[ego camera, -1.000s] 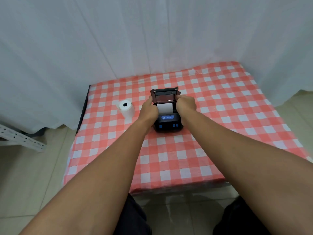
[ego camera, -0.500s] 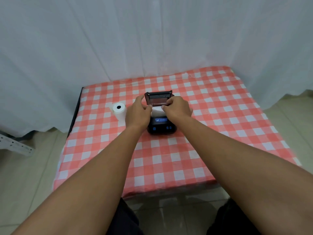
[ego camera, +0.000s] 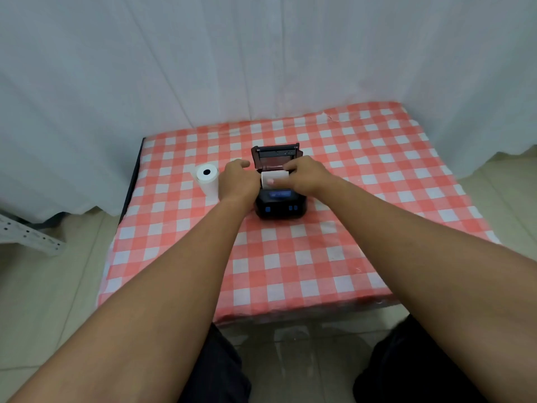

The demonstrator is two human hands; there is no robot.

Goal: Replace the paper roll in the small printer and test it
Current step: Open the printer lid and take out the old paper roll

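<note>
A small black printer (ego camera: 280, 206) with a lit blue screen stands on the checked tablecloth, its lid (ego camera: 276, 155) swung up at the back. A white paper roll (ego camera: 273, 178) sits in its open bay. My right hand (ego camera: 305, 174) reaches over the bay from the right, fingers curled onto the roll's top and its loose end. My left hand (ego camera: 239, 180) rests against the printer's left side, index finger stretched toward the lid hinge. A second white paper roll (ego camera: 207, 178) with a black core hole stands on end to the left of my left hand.
The red-and-white checked tablecloth (ego camera: 290, 271) covers a low table, whose left edge runs close to the spare roll. White curtains hang behind and to both sides. A perforated metal bar (ego camera: 29, 232) lies on the tiled floor at far left. My knees are below the front edge.
My right hand has moved down from the lid onto the roll in the bay. My left hand has slid off the lid to the printer's left side. The lid stays up.
</note>
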